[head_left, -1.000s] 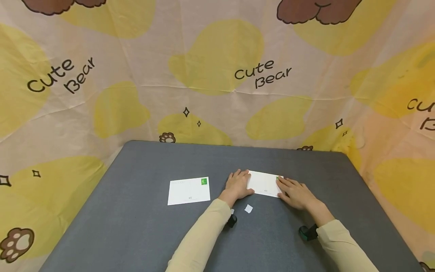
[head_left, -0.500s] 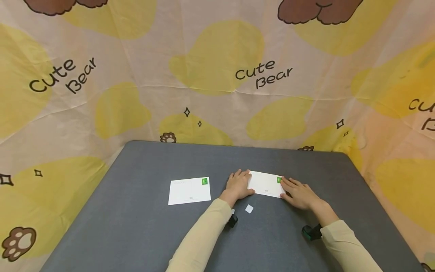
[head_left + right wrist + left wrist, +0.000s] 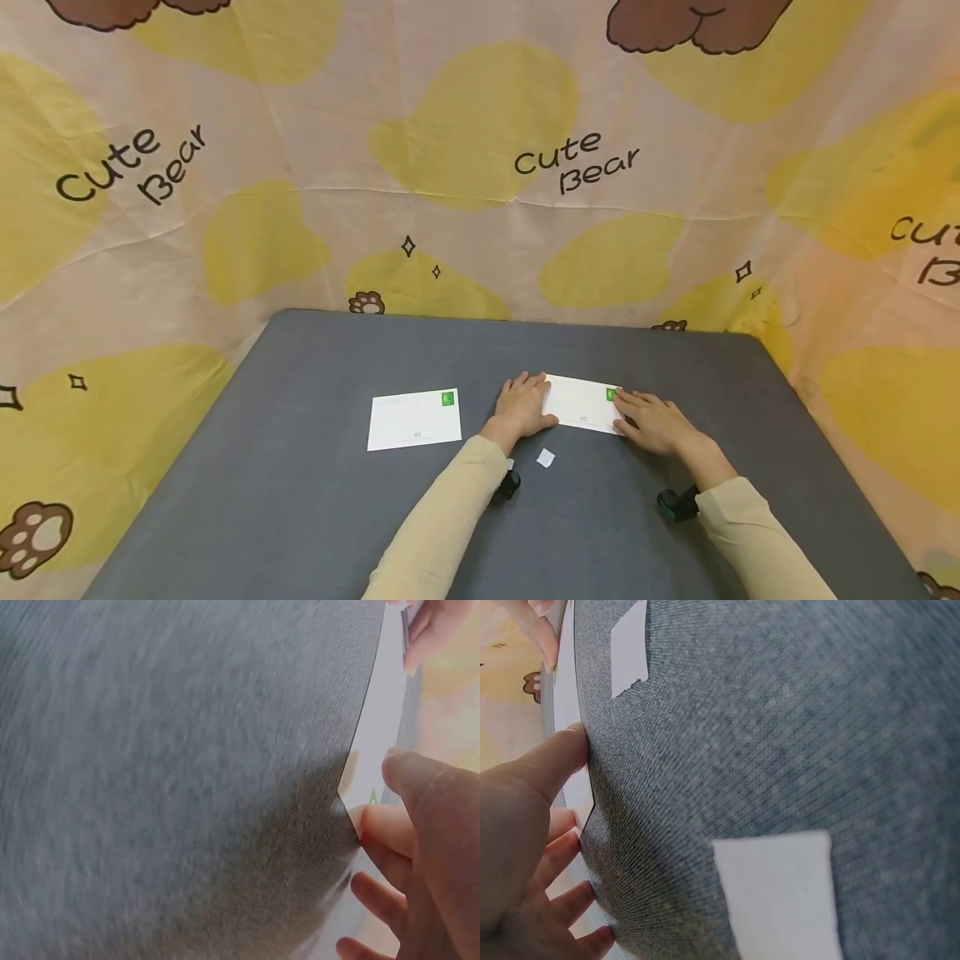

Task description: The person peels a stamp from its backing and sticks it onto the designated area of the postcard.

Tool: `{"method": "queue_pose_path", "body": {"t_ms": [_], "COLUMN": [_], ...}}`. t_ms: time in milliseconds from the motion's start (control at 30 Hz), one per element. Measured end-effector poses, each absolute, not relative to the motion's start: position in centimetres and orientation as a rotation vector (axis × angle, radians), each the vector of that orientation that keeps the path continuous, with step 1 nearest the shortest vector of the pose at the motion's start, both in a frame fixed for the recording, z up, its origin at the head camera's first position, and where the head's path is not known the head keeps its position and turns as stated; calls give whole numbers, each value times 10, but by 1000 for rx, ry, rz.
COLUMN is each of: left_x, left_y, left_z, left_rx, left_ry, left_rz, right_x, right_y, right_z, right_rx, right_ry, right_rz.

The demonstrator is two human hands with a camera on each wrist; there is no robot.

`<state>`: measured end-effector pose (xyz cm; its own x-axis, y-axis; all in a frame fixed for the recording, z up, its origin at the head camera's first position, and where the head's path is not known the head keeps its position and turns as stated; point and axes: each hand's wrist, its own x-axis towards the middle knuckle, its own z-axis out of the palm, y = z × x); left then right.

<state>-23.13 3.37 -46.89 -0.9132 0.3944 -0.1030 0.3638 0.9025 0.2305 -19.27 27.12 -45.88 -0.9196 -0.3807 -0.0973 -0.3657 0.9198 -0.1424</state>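
Note:
A white postcard [image 3: 577,404] with a green stamp [image 3: 611,395] in its upper right corner lies on the grey table between both hands. My left hand [image 3: 519,408] rests at its left edge, thumb on the near-left corner; in the left wrist view the thumb touches the card [image 3: 568,697] and the other fingers are spread. My right hand [image 3: 656,425] touches the right side, its fingertips beside the stamp and partly over the card's edge. To the left, a second postcard [image 3: 414,421] bears a similar green stamp [image 3: 447,398].
Small white paper pieces lie near the left wrist: one paper piece [image 3: 546,457] is fully seen, another paper piece [image 3: 511,464] is partly hidden by the left arm. A patterned cloth backdrop [image 3: 450,125] stands behind the grey table [image 3: 337,517].
My right fingers have slid slightly right, uncovering the green stamp they covered a second ago. The left hand stays at the card's left edge. The view has shifted slightly.

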Motion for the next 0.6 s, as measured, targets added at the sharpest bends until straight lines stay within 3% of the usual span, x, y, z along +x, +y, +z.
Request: {"method": "queue_pose_path", "body": {"t_ms": [600], "left_x": [-228], "left_y": [29], "left_z": [-465], "left_rx": [628], "left_ry": [2863], "left_rz": [388], "right_x": [-185], "right_y": [269], "right_z": [-469], "right_rx": [-501], "right_ry": [3073], "right_rz": [-345]}}
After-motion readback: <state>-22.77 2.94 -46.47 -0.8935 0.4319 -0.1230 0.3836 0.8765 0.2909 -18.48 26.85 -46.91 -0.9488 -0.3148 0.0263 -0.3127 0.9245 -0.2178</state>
